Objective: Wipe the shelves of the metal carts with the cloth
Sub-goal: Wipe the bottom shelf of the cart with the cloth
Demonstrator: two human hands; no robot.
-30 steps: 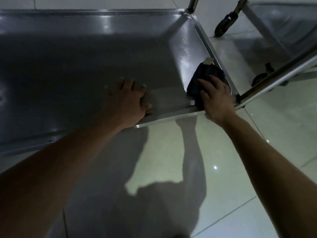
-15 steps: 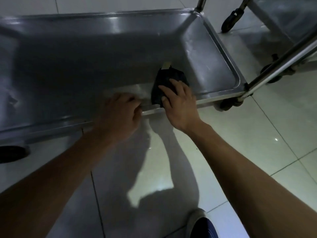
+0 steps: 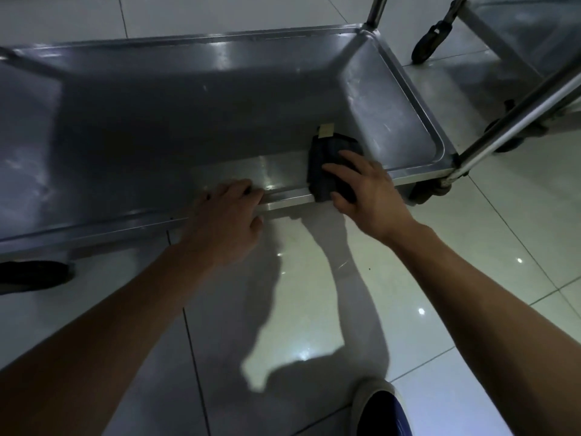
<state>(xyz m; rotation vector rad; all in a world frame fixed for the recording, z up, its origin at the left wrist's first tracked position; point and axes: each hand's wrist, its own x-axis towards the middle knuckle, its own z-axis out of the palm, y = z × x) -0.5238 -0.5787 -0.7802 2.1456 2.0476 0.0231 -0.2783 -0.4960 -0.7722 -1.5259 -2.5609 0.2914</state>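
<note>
Right hand (image 3: 367,190), fingers spread, presses cloth (image 3: 327,158) on the shelf's (image 3: 188,105) near rim; left hand's (image 3: 226,215) fingers curl over that rim. Post (image 3: 518,118) at right corner; second cart (image 3: 518,36) beyond.

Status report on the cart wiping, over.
Left hand grips shelf rim. Right hand presses cloth on same rim, further right. Second cart apart, off right.

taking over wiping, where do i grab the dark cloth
Its near edge, from above on the near side: the folded cloth lies flat over the near rim, so that edge likely lets a thumb under. The right hand presses its top.
</note>
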